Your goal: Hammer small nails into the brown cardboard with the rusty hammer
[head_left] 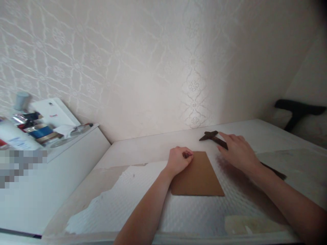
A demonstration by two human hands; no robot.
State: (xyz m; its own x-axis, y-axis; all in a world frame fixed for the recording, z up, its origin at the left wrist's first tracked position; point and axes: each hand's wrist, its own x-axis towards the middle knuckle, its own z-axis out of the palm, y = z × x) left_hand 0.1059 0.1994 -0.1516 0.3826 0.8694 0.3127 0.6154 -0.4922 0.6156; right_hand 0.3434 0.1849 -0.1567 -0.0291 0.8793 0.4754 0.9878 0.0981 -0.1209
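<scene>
watching remotely, i see the right hand (238,151) wrapped round the hammer (212,135) handle, presumably so its head stays clear towards the worktop (143,149) back edge. the left hand (179,160) curls over the cardboard (200,178), mid-worktop, probably steadying it; whether it pinches anything, i can't tell.

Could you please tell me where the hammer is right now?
In the head view, the hammer is right of centre, held in the right hand, with its head appearing just above the far right corner of the brown board.
</scene>
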